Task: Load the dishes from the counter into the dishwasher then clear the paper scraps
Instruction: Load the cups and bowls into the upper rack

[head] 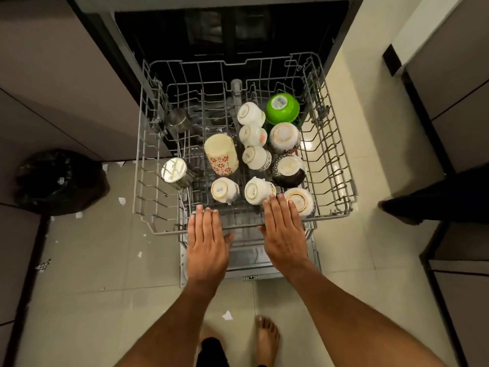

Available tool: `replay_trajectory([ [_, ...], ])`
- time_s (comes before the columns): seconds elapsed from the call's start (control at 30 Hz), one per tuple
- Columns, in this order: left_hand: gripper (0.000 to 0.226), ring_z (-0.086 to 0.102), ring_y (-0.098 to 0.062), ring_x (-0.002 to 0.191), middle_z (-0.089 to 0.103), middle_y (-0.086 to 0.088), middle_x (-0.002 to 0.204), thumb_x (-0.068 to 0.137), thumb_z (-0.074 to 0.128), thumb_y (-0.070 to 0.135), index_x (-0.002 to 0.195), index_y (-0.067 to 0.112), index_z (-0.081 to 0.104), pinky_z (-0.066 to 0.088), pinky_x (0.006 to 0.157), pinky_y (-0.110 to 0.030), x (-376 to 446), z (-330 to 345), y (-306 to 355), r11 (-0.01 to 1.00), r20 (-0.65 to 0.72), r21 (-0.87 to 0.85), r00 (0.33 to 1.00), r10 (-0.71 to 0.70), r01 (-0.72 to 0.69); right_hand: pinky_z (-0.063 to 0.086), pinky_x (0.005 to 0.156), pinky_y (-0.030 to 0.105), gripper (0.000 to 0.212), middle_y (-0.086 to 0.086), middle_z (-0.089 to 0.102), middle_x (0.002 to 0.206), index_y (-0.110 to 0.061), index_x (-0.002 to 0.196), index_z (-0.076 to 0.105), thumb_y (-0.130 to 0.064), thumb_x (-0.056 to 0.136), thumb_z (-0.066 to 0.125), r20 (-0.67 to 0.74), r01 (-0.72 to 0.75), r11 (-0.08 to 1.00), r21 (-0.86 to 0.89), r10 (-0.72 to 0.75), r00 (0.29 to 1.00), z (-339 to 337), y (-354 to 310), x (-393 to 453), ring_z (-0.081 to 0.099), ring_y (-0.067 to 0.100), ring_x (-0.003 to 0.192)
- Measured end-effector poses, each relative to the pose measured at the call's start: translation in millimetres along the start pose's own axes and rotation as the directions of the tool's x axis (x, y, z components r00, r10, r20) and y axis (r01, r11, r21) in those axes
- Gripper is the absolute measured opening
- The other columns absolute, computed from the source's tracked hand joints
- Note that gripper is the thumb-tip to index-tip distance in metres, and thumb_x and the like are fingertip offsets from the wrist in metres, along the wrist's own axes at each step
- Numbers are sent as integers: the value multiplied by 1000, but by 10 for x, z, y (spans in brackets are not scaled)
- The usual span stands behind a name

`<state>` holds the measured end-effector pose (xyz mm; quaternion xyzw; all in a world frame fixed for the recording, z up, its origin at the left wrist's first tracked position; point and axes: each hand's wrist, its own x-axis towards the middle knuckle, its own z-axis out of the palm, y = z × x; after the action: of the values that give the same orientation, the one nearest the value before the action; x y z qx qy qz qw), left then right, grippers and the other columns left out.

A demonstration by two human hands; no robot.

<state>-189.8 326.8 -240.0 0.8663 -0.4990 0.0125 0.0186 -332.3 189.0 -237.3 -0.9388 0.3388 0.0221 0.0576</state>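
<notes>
Wire rack [341, 165] stands pulled out from the dishwasher [230, 35], loaded with upturned cups [251, 113] and a green bowl [282, 108] at one o'clock. Our left hand [207, 241] and right hand [285, 234] lie flat, fingers straight, on its front rail, grasping nothing. Paper scraps [227, 315] dot the floor [105, 287] from six to nine o'clock.

Green bowl [282, 108], red-flowered cream tumbler [221, 154], grey rack [341, 165]

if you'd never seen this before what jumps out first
The bright green bowl stands out, upside down at the far right of the pulled-out dishwasher rack among pale upturned cups. Next come the left hand and right hand, laid flat on the rack's near edge. Paper scraps dot the floor, near a black bin bag on the left.
</notes>
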Motion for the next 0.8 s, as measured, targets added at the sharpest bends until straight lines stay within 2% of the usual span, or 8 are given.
replay_trajectory([
  [0.17,66,17,-42,151,32,-31,154,104,52,36,148,-10,36,20,121,-58,30,153,-17,1000,-77,3,997,-17,17,14,125,54,60,23,35,159,-1,154,34,-39,107,25,-117,7,999,-34,-11,993,160,15,28,26,41,151],
  [0.27,68,18,-42,151,34,-31,153,101,59,35,147,-10,38,22,120,-58,43,216,-50,1000,-117,9,993,3,-2,10,126,53,62,23,35,159,-2,154,31,-38,105,35,-171,25,998,-59,-35,985,225,44,53,27,41,151],
  [0.57,64,26,-43,148,42,-31,147,99,62,34,143,-10,46,27,118,-58,227,295,-152,998,-223,54,974,42,-31,16,125,54,61,23,38,157,-2,154,31,-38,106,35,-230,18,998,-54,-30,973,255,36,235,29,41,150],
  [0.8,65,22,-43,149,39,-30,148,101,56,35,146,-9,38,18,122,-57,631,284,-100,1000,-204,1,979,-5,6,3,127,50,64,21,31,161,-2,156,25,-34,103,39,-188,37,997,-66,-48,981,109,188,614,19,38,154],
])
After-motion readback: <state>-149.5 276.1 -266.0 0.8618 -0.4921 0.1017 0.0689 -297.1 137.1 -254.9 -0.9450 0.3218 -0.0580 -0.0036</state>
